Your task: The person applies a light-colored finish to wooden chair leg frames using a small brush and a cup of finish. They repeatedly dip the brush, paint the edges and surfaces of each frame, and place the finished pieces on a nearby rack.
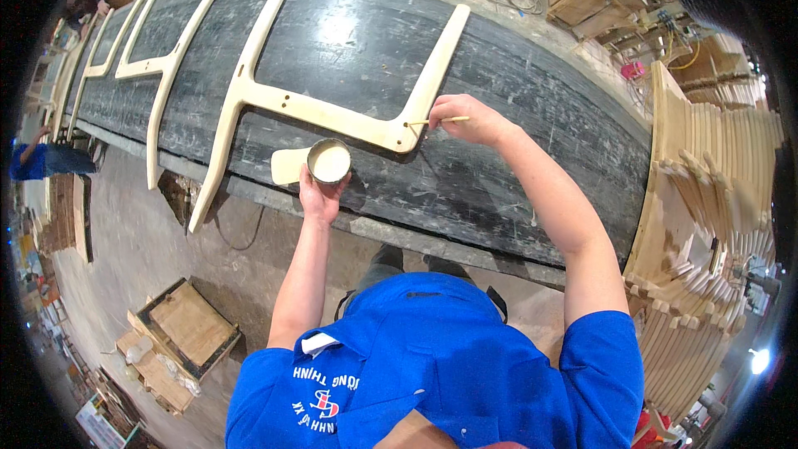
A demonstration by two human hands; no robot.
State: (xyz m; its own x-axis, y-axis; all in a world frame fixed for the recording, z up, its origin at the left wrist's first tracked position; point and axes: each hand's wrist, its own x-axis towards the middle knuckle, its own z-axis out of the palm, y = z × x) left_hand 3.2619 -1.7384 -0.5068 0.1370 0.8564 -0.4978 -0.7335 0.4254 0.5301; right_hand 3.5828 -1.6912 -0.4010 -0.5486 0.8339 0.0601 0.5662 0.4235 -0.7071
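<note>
A pale wooden chair frame part (332, 116) lies on a long dark conveyor-like table, with small holes along its crosspiece and at its right corner. In my right hand (470, 119) is a thin wooden stick (454, 120), pinched between the fingers. The stick's tip meets the frame at a hole near that right corner. My left hand (322, 198) holds up a round cup (330, 161) of creamy pale paste at the table's near edge. Beside the cup, on its left, a flat pale wooden piece (288, 166) sticks out; how it is held is hidden.
More wooden frame parts (170, 62) lie further left along the dark table (490, 191). Stacked wooden pieces (715, 150) stand at the right end. A wooden box (187, 328) sits on the floor at lower left. Another person's blue sleeve (32, 162) shows at far left.
</note>
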